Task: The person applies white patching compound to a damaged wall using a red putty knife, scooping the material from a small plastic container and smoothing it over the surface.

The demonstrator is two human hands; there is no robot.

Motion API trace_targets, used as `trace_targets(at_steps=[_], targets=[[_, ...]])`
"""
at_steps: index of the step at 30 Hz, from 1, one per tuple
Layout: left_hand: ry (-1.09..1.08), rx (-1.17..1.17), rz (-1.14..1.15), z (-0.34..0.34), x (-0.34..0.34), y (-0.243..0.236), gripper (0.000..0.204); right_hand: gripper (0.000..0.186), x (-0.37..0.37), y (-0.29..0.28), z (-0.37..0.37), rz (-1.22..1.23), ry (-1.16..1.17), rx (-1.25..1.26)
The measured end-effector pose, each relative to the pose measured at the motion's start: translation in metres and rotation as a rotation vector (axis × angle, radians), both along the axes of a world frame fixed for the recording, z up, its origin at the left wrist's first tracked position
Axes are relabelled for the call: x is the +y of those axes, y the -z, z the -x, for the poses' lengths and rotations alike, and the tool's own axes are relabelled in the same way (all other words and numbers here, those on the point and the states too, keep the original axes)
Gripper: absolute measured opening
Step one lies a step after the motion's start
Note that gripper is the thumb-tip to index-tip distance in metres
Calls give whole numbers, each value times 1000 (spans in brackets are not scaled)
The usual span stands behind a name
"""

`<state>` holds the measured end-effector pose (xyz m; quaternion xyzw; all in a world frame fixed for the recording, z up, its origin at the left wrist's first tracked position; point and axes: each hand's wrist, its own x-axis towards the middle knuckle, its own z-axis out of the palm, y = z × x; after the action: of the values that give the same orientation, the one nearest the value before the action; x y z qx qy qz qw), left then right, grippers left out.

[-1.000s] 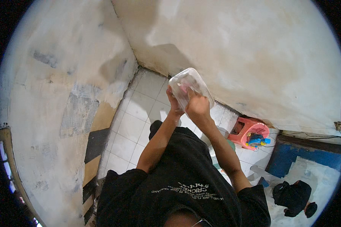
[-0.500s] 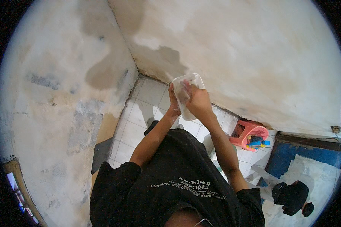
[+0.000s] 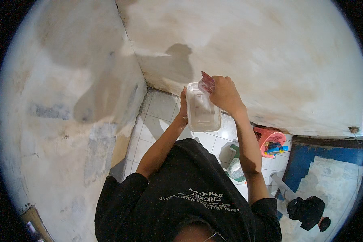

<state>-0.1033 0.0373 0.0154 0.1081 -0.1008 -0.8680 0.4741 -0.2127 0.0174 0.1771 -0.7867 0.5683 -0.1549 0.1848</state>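
Out in front of me, over the floor near the wall corner, is a clear rectangular plastic container (image 3: 203, 117). My left hand (image 3: 184, 105) is closed on its left side, the fingers partly hidden behind it. Whitish residue shows inside. My right hand (image 3: 226, 96) is closed around a flat, dark-red, see-through piece (image 3: 206, 83), perhaps a plastic scraper; its exact kind is unclear. The piece sits over the container's far right corner, its pointed end tilted up toward the wall. I cannot tell if it touches the rim.
Patchy plastered walls (image 3: 262, 56) meet just ahead, above white floor tiles (image 3: 153, 125). At right stands a pink plastic stool (image 3: 272, 137) with a blue-and-yellow item (image 3: 275, 149) on it. A greenish-white bag (image 3: 235, 169) lies by my right forearm; a black bundle (image 3: 306, 211) lies lower right.
My right hand has drawn the red piece up out of the container and moved right, to its far corner. The container has turned more upright in view, still in my left hand.
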Motion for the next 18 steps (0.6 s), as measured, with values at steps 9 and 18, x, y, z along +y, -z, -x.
trace_targets(at_steps=[9, 18], targets=[[-96, 205, -32, -16, -28, 24, 78, 21, 12, 26, -26, 11, -27, -182], [-162, 350, -111, -17, -26, 6, 68, 31, 27, 36, -48, 124, 139, -134]])
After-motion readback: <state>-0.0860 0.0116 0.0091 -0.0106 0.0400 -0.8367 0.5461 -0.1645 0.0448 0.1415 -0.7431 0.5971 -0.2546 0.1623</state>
